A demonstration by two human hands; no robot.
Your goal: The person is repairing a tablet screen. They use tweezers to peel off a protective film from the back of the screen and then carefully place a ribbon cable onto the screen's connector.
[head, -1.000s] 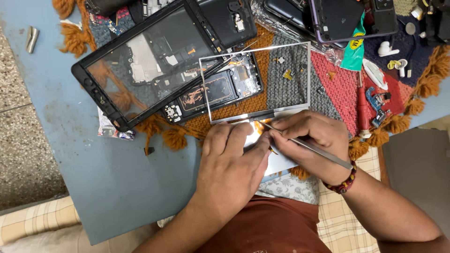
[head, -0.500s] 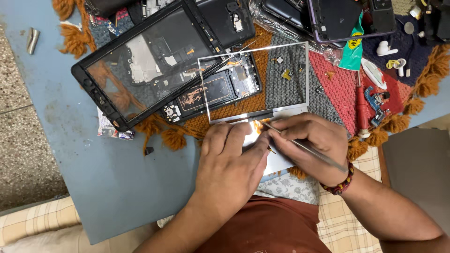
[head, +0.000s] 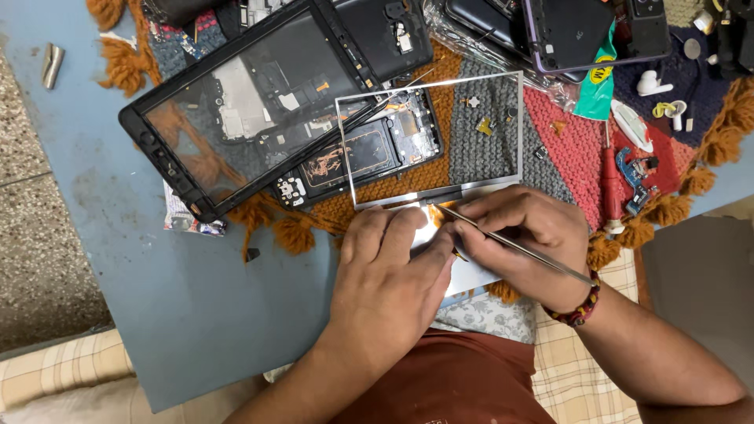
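Note:
My left hand [head: 393, 275] lies flat, pressing down on the near end of a clear glass panel [head: 440, 133] that rests on a knitted mat [head: 565, 149]. My right hand [head: 526, 235] grips a thin metal pick [head: 510, 245], its tip at the panel's near edge just beside my left fingertips. The panel's far half is see-through and shows an opened phone body [head: 369, 149] beneath it. The spot under my hands glints brightly and is mostly hidden.
A large black tablet frame [head: 236, 110] lies left of the panel on the blue table [head: 157, 298]. Dark phones [head: 565, 31], a red screwdriver [head: 611, 184], white earbuds [head: 656, 82] and small parts crowd the mat's far right. A metal clip [head: 52, 64] sits far left.
Both hands stay at the panel's near edge. The pick has shifted only slightly in my right hand.

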